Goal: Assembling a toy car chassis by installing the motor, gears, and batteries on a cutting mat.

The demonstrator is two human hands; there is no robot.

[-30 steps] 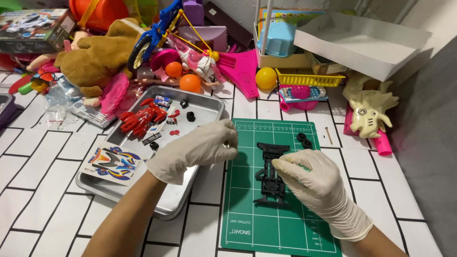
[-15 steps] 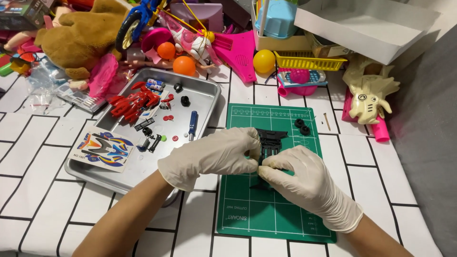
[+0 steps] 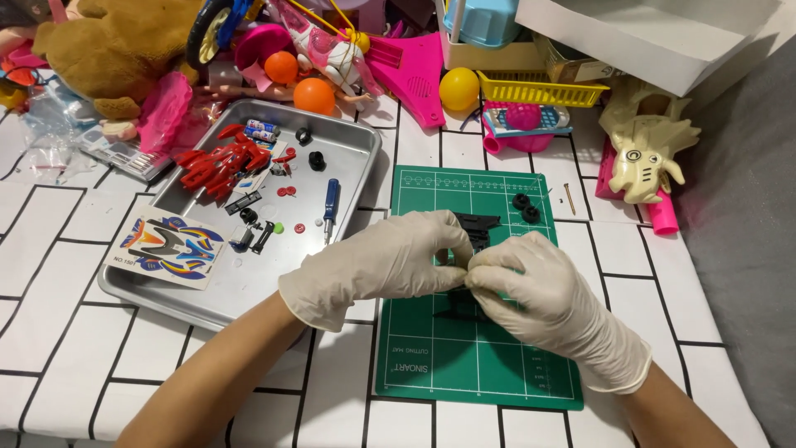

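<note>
Left to right: a metal tray (image 3: pixel 348 145) holds a sticker sheet (image 3: pixel 163 246), red plastic parts (image 3: pixel 222 164) and a small blue screwdriver (image 3: pixel 330 203). On the green cutting mat (image 3: pixel 431 348), the gloved left hand (image 3: pixel 390 264) and gloved right hand (image 3: pixel 539 290) meet fingertip to fingertip, both pinched on a black toy car chassis (image 3: pixel 475 226), which lies between and partly beneath them. Two black wheels (image 3: pixel 526 206) rest on the mat's far right corner.

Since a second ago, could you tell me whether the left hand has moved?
Yes. The left hand has come off the metal tray rightward onto the green cutting mat, meeting the right hand.
</note>
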